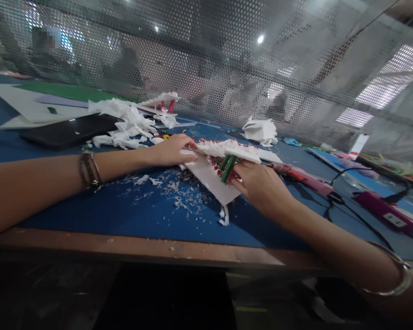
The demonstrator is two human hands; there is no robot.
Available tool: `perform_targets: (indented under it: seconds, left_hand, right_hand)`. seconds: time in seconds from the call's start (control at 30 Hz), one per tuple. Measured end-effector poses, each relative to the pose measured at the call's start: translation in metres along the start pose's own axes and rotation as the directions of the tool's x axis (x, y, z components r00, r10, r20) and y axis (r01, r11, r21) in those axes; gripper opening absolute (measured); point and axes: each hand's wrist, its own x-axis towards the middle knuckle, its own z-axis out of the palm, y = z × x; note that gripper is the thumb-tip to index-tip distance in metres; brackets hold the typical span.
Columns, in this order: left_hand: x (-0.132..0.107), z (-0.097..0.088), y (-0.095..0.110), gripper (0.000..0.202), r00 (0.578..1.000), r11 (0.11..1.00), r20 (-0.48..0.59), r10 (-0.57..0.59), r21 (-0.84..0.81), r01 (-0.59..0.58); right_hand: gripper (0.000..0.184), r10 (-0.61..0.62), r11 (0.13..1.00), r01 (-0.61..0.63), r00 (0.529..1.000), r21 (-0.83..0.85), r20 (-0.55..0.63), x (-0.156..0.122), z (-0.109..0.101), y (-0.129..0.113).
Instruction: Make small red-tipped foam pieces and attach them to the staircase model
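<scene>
A small white foam-board model (211, 181) is between my hands, tilted above the blue tabletop. It has a flat base, green posts (229, 168) and a bumpy white top (230, 147) with dark red bits along it. My left hand (175, 150) pinches the model's left edge between thumb and fingers. My right hand (261, 183) grips its right side, fingers reaching under the top beside the green posts. Part of those fingers is hidden. A pink glue gun (308, 178) lies just right of my right hand.
White scraps (182, 197) litter the blue table (131, 220). A black phone-like slab (72, 130), crumpled tissue (124, 121) and a model with red posts (165, 103) are behind left. Cords run to a purple power strip (388, 213). A perforated metal screen (199, 59) stands behind.
</scene>
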Motion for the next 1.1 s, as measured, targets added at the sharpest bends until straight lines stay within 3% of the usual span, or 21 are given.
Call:
perform_targets:
  seconds: [0.33,0.53,0.8,1.1]
  left_hand:
    - [-0.001,-0.002,0.002,0.047,1.0,0.999,0.008,-0.012,-0.035,0.012]
    - [-0.001,-0.002,0.001,0.046,1.0,0.999,0.01,0.02,-0.035,-0.02]
    - [0.0,0.0,-0.005,0.046,0.999,0.999,0.007,0.044,-0.027,-0.043]
    - [0.0,0.001,-0.006,0.047,0.999,0.998,0.001,0.043,-0.041,-0.043]
  right_hand:
    - [0.02,0.137,0.989,-0.132,0.986,-0.059,0.093,0.003,-0.006,-0.007]
    - [0.018,0.079,0.995,-0.079,0.997,-0.065,0.011,0.002,0.003,-0.003]
    - [0.017,0.025,0.997,-0.019,0.997,0.075,-0.076,-0.004,0.002,0.006]
    - [0.015,0.02,0.992,-0.019,1.0,0.122,-0.012,-0.002,0.004,0.006]
